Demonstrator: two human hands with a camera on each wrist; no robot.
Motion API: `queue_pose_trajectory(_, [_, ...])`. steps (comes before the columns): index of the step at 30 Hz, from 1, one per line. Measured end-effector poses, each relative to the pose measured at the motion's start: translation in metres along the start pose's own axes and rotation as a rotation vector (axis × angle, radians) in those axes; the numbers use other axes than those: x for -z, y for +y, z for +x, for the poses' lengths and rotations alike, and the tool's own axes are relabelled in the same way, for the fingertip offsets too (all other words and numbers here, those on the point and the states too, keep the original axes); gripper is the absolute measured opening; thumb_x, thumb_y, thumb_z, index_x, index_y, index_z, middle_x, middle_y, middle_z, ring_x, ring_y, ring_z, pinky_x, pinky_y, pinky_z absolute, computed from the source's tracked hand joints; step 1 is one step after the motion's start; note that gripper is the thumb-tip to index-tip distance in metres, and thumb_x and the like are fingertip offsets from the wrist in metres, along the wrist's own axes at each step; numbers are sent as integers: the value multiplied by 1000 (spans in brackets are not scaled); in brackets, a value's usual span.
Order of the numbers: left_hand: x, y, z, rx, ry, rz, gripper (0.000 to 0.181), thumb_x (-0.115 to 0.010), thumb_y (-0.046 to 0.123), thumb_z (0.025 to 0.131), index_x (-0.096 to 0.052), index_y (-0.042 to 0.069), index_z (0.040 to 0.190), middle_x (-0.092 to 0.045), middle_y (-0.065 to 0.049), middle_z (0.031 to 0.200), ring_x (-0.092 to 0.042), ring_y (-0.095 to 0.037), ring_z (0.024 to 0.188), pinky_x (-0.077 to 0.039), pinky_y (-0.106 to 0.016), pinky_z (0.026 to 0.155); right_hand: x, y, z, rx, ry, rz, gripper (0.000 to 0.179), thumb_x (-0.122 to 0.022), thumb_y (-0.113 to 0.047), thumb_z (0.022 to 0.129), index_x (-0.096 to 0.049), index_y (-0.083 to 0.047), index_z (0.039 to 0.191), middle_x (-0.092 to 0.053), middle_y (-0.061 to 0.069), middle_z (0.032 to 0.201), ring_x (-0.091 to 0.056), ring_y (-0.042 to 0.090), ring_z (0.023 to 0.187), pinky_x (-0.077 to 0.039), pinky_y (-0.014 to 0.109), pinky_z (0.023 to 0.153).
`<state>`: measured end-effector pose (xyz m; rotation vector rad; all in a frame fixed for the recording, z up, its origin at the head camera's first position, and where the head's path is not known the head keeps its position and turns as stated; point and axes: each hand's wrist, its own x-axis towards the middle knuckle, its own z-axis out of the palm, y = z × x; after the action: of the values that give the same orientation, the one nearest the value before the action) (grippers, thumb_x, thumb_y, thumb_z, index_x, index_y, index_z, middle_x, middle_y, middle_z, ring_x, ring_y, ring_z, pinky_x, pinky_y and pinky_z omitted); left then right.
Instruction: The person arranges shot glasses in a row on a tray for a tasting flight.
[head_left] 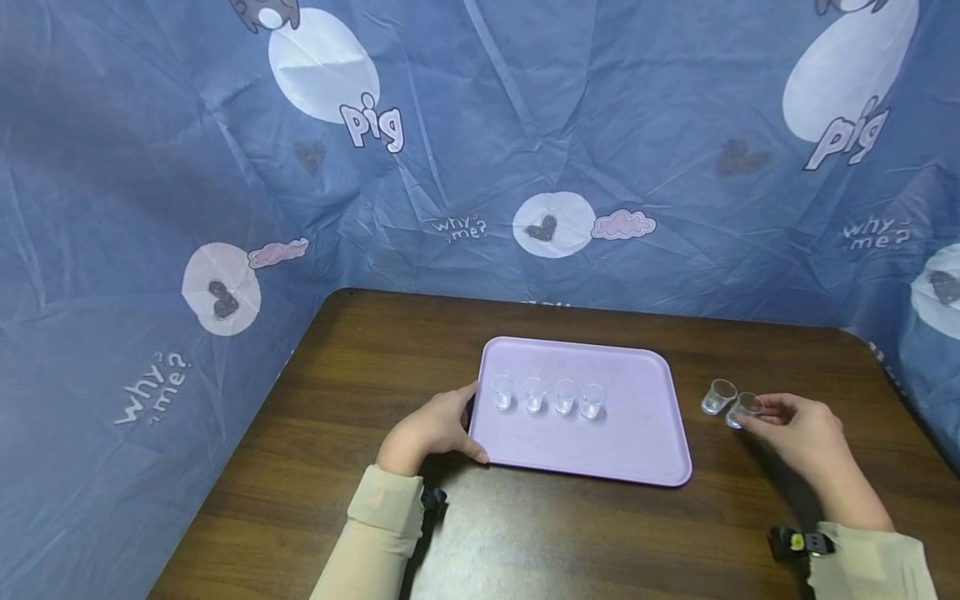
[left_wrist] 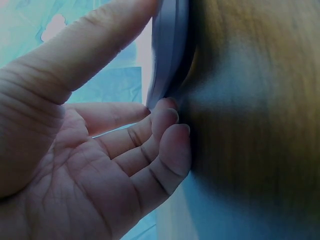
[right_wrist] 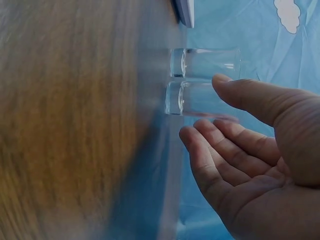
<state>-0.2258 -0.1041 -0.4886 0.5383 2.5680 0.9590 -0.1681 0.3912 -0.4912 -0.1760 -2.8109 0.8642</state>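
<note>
A lilac tray (head_left: 637, 450) lies on the table, with several small clear shot glasses (head_left: 565, 398) standing in a row on it. My left hand (head_left: 431, 429) holds the tray by its left end, thumb at the near corner. In the left wrist view, the bent fingers (left_wrist: 172, 150) meet the tray's rim (left_wrist: 170, 45) low by the tabletop. Right of the tray, two more shot glasses stand side by side. My right hand (head_left: 806, 429) pinches the nearer shot glass (head_left: 741, 410) between thumb and fingers; the other shot glass (right_wrist: 207, 63) stands just beyond it.
The brown wooden table (head_left: 555, 533) reaches back to a blue printed cloth (head_left: 465, 167), which also hangs along the left side. A dark wrist camera (head_left: 798, 543) sits at the right sleeve, and another (head_left: 433, 500) at the left.
</note>
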Motion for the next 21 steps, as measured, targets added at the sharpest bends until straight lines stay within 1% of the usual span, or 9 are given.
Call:
queue_pose_trajectory(4, [0, 0, 1, 7, 1, 5, 122, -102, 19, 59, -32, -4, 156, -64, -6, 95, -58, -19, 82, -49, -39, 81, -2, 1, 0, 1, 3, 12, 47, -85, -28, 86, -69, 11, 107, -74, 16, 88, -64, 4, 70, -42, 22, 64])
queue_pose_trajectory(7, [-1, 0, 1, 11, 0, 5, 122, -102, 19, 59, -32, -3, 157, -63, -6, 93, -58, -19, 81, -49, -39, 80, -3, 2, 0, 8, 15, 16, 44, -85, -26, 86, -70, 11, 106, -74, 17, 89, -62, 1, 69, -41, 18, 61])
queue_pose_trajectory(9, [-1, 0, 1, 12, -1, 5, 122, -102, 19, 60, -31, -3, 157, -63, -5, 92, -58, -19, 80, -49, -39, 79, -4, 1, -1, 11, 24, 12, 42, -85, -25, 86, -71, 10, 104, -74, 17, 89, -61, 1, 69, -42, 18, 60])
queue_pose_trajectory(15, [-1, -1, 1, 7, -2, 4, 122, -102, 19, 59, -32, -2, 157, -63, -5, 93, -58, -19, 80, -49, -39, 79, -4, 1, -1, 18, 31, 8, 38, -84, -22, 87, -70, 10, 103, -73, 18, 89, -63, 8, 70, -43, 19, 57])
queue_pose_trajectory(18, [-1, -1, 1, 3, -1, 2, 122, -102, 19, 59, -32, -2, 157, -64, -6, 94, -58, -19, 80, -50, -39, 79, -4, 0, -3, 19, 31, 12, 37, -83, -22, 87, -70, 10, 103, -73, 19, 90, -62, 5, 70, -44, 18, 57])
queue_pose_trajectory(21, [-1, -1, 1, -2, 1, 0, 122, -102, 19, 59, -33, -3, 156, -64, -6, 94, -58, -19, 80, -50, -39, 79, -3, -1, -4, 23, 38, 16, 37, -83, -21, 87, -71, 9, 104, -73, 19, 91, -59, 0, 69, -44, 18, 57])
